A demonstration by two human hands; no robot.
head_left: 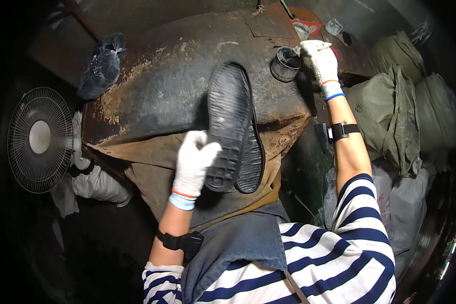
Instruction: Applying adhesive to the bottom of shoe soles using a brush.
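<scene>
My left hand [193,161], in a white knitted glove, grips a ribbed black shoe sole [229,121] along its lower left edge. The sole is tilted upright over the table's near edge, slightly blurred. Partly behind it, a second black sole [250,162] shows its ribbed face; I cannot tell whether the hand touches it too. My right hand [320,58], gloved the same way, is stretched to the far right beside a dark, stained can [285,66]. Its fingers are curled closed, and what they hold, if anything, is hidden. A small bit of red shows beside the knuckles.
The worn, dark-topped table [162,86] has a brown cloth [157,157] hanging at its near edge. A bagged dark bundle [102,66] lies at the far left. To the left stands a fan [39,139]. Stuffed green sacks [385,111] crowd the right side, near my right arm.
</scene>
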